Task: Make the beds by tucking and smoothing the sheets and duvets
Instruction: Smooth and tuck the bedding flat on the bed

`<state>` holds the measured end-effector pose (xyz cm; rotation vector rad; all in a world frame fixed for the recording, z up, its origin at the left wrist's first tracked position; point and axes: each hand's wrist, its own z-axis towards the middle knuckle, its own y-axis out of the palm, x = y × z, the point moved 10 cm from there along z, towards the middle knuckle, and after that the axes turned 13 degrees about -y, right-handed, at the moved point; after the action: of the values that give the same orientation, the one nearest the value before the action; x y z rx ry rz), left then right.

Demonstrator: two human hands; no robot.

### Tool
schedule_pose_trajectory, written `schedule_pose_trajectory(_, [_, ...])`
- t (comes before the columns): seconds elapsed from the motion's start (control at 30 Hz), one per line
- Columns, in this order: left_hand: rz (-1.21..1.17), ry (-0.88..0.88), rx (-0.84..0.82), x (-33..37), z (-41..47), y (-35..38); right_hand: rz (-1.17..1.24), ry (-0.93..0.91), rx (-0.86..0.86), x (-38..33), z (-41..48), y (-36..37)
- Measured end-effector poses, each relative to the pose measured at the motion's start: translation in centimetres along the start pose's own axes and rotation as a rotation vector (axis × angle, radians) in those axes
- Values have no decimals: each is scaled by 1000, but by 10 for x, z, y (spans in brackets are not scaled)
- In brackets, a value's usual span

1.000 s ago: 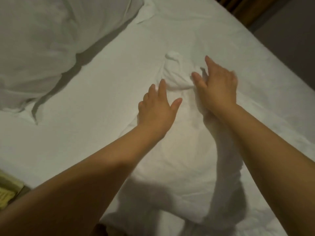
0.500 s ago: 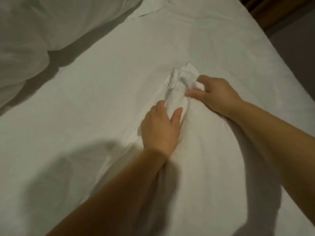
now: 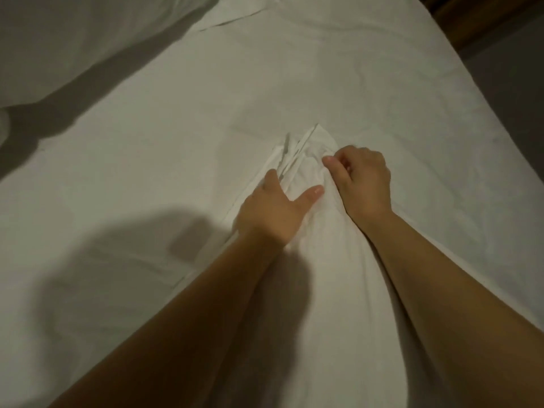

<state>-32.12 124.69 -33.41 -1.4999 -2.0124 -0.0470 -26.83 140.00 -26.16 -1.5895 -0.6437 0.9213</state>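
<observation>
A white sheet (image 3: 294,83) covers the bed across most of the view. A loose white duvet (image 3: 338,275) lies on it, drawn up into a bunched corner (image 3: 303,154) in the middle. My left hand (image 3: 270,210) grips the left side of the bunch, fingers tucked into the folds and thumb lying on top. My right hand (image 3: 362,184) is curled tight on the right side of the same bunch, thumb pressed against the cloth. Both forearms reach in from the bottom edge.
A white pillow (image 3: 73,39) lies at the upper left and throws a dark shadow on the sheet. The bed's right edge (image 3: 482,83) runs diagonally, with dark floor and a wooden strip (image 3: 471,19) beyond it.
Both hands went from lying spread on the duvet to gripping its bunched corner. The bunch has been drawn toward me and the hands have come closer together.
</observation>
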Motion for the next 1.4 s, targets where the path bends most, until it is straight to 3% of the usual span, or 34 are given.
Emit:
schedule_pose_trajectory(0.13, [-23, 5, -70, -2, 5, 10, 248, 292, -179, 26, -21, 33])
schedule_pose_trajectory(0.2, [-71, 16, -87, -6, 1, 10, 177, 278, -254, 21, -26, 32])
schedule_pose_trajectory(0.3, [-144, 137, -26, -10, -26, -4, 133, 227, -211, 7, -38, 11])
schedule_pose_trajectory(0.47, [131, 68, 116, -31, -30, -19, 55, 142, -212, -16, -47, 20])
schedule_pose_trajectory(0.53, [204, 113, 300, -19, -22, -35, 18, 156, -224, -11, -35, 36])
schedule_pose_trajectory(0.6, [226, 325, 624, 16, -30, -49, 6, 189, -220, 1, -27, 58])
schedule_pose_trajectory(0.67, [120, 473, 788, 42, -49, -40, -78, 174, -202, 9, -26, 74])
schedule_pose_trajectory(0.73, [9, 567, 759, 56, -67, -12, -134, 78, -184, 1, -25, 81])
schedule_pose_trajectory(0.8, [57, 618, 685, 56, -89, 17, -136, 55, -160, 0, -24, 81])
schedule_pose_trajectory(0.9, [107, 556, 435, 29, -87, 44, -6, 220, -138, 18, -28, 78])
schedule_pose_trajectory(0.97, [162, 535, 463, 23, -84, 41, 30, 243, -110, 19, -29, 75])
schedule_pose_trajectory(1.07, [178, 664, 586, 24, -102, 37, -6, 195, -50, 4, -31, 55])
schedule_pose_trajectory(1.2, [199, 761, 706, 4, -148, 29, 241, 329, 192, -4, -87, -10])
schedule_pose_trajectory(1.4, [321, 699, 363, 10, -238, 52, 492, 520, 303, -40, -218, -85])
